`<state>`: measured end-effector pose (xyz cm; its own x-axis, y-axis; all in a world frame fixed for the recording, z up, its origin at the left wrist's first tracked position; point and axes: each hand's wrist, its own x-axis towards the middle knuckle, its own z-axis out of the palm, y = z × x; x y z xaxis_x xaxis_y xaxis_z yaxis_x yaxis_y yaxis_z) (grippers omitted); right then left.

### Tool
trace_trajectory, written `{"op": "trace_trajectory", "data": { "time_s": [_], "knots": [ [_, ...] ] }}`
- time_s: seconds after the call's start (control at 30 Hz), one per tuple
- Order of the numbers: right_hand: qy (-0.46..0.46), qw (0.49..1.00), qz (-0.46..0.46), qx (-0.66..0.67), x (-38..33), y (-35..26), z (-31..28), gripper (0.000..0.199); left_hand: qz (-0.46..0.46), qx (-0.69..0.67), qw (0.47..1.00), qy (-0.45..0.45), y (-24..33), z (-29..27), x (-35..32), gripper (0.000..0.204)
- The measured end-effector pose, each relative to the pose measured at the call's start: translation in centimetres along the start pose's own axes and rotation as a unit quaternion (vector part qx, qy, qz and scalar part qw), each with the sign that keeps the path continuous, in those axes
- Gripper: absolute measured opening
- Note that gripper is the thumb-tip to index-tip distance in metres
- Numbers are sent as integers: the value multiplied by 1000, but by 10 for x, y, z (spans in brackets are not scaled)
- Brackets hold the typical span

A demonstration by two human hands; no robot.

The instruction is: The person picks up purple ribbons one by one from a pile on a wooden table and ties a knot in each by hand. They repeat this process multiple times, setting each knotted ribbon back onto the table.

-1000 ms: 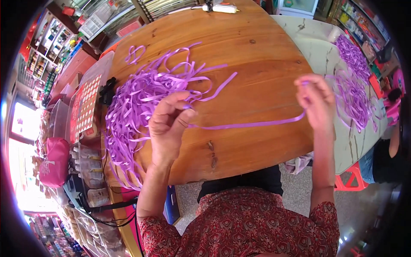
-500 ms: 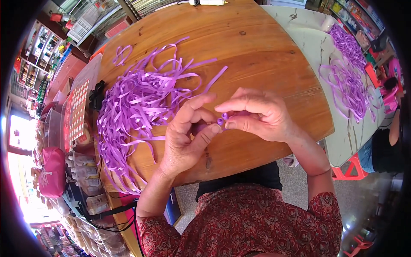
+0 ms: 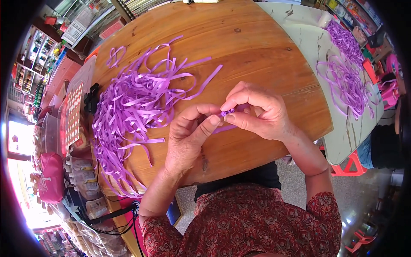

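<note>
A small rolled bit of purple ribbon sits between my two hands, above the wooden table. My left hand pinches it from the left with thumb and forefinger. From the other side my right hand grips it between thumb and bent fingers. A flat strip of the ribbon shows below and behind the fingertips; much of it is hidden by my hands. To the left of my hands, a large tangled heap of purple ribbons covers part of the tabletop, with loose ends reaching toward my fingers.
The wooden table has a curved far edge. Right of it stands a white marbled table holding more purple ribbons. Clear plastic boxes, a pink pouch and black cables crowd the left. A red stool is at the right.
My fingertips have closed in on the rolled ribbon, and my right fingers have come down over it. The hands have risen slightly. A ribbon strip now shows below them.
</note>
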<state>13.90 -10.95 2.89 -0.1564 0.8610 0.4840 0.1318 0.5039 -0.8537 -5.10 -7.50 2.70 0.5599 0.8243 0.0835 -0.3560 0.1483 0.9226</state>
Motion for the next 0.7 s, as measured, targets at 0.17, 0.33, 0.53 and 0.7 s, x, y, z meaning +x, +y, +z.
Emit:
{"op": "trace_trajectory", "data": {
  "time_s": [0.17, 0.33, 0.53, 0.7],
  "knots": [
    [20, 996, -73, -40, 3, 5, 0, 17, 61, 131, 989, -32, -4, -6, 5, 18],
    [16, 998, -62, -5, 2, 3, 0, 22, 119, 129, 984, -30, -9, -1, 4, 18],
    [-5, 996, -54, 68, 2, 2, 5, 25, 79, -50, 995, -45, -12, 11, -3, 13],
    [-54, 996, -70, -11, 2, 1, 6, 31, 75, -57, 995, -34, -14, 10, -4, 11]
  ]
}}
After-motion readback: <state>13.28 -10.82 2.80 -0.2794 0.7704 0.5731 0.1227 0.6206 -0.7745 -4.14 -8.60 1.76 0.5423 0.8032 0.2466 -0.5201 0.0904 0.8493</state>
